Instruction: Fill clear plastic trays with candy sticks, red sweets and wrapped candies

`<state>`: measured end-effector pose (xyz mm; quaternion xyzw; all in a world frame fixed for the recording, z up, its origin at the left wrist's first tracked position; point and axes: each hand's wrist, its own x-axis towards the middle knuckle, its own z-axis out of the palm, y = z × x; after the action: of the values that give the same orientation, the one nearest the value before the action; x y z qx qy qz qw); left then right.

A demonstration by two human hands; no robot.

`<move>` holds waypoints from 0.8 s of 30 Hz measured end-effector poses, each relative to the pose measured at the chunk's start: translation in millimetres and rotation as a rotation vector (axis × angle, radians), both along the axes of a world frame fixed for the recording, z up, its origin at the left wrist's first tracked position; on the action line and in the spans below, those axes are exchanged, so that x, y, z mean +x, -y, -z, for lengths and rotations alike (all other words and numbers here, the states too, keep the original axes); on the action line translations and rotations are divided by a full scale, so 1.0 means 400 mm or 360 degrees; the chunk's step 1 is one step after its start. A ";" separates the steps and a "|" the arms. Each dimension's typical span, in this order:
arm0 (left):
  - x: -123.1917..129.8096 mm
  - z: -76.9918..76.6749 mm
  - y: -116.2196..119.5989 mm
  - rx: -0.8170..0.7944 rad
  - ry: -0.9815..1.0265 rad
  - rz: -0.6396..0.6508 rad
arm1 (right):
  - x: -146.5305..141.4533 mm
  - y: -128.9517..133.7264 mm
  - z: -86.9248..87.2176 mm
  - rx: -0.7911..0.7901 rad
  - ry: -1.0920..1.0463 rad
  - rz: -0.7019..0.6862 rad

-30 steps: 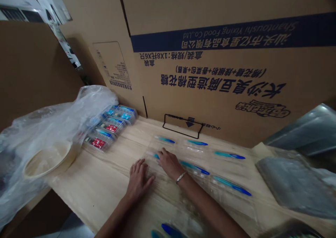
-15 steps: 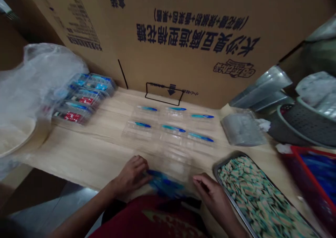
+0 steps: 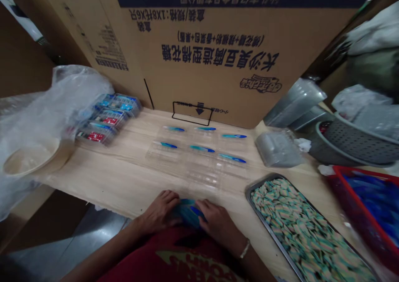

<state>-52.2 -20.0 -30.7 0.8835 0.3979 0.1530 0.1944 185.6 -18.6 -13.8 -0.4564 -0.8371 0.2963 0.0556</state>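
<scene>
Hiding most of the blue sticks (image 3: 188, 212), the hands (image 3: 160, 210) (image 3: 216, 223) cup them.

A red shirt and a shiny bracelet

The person wears a dark red shirt (image 3: 140, 269) with a big yellow picture (image 3: 193, 267) printed on the front. The bottom of the view cuts the picture off, so I can't tell what it shows. A dark patch sits just above the yellow, and it could be part of the print or just a shadow. A thin silver bracelet (image 3: 245, 249) goes around the wrist of the right hand (image 3: 216, 221). The left hand (image 3: 158, 211) has nothing on its wrist. The left arm (image 3: 102, 246) and the right arm (image 3: 258, 265) are bare, with no cloth on them as far as the view shows.
</scene>
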 end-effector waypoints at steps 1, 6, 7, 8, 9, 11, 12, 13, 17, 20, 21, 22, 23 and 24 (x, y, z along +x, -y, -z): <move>-0.002 -0.007 -0.007 0.0023 0.0009 -0.0019 | 0.018 -0.003 -0.011 -0.0040 -0.0115 0.0048; -0.015 -0.036 -0.087 0.0193 0.0048 -0.0091 | 0.124 -0.057 -0.038 -0.0399 -0.0890 0.0566; -0.012 -0.035 -0.103 0.0208 0.0017 -0.0033 | 0.133 -0.076 -0.031 -0.0436 -0.1053 0.0677; -0.007 -0.033 -0.116 0.0215 -0.0023 0.0037 | 0.134 -0.098 -0.020 -0.0430 -0.1184 0.0788; 0.000 -0.029 -0.127 0.0220 -0.0063 0.0096 | 0.129 -0.122 -0.005 -0.0368 -0.1257 0.0893; 0.011 -0.017 -0.136 0.0243 -0.0108 0.0145 | 0.106 -0.168 0.025 -0.0166 -0.1229 0.1035; 0.015 -0.012 -0.137 0.0255 -0.0112 0.0140 | 0.092 -0.189 0.038 -0.0077 -0.1167 0.1055; 0.016 -0.008 -0.134 0.0268 -0.0103 0.0125 | 0.080 -0.204 0.047 -0.0012 -0.1099 0.1053; 0.000 -0.001 -0.098 0.0316 -0.0005 0.0041 | 0.061 -0.200 0.032 0.0261 -0.0857 0.0976; -0.019 0.004 -0.049 0.0314 0.0070 -0.0096 | 0.055 -0.127 -0.006 0.0409 -0.0456 0.0710; -0.024 0.009 -0.032 0.0305 0.0077 -0.0129 | 0.049 -0.096 -0.014 0.0327 -0.0343 0.0564; -0.028 0.014 -0.016 0.0295 0.0069 -0.0150 | 0.040 -0.063 -0.020 0.0199 -0.0264 0.0425; -0.030 0.020 -0.001 0.0283 0.0048 -0.0158 | 0.030 -0.033 -0.021 0.0079 -0.0202 0.0305; -0.030 0.026 0.011 0.0267 0.0018 -0.0163 | 0.019 -0.005 -0.018 -0.0005 -0.0146 0.0216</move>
<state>-64.1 -24.2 -41.2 0.8743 0.4271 0.2006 0.1139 193.2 -16.5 -6.4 -0.4981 -0.8004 0.3139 0.1129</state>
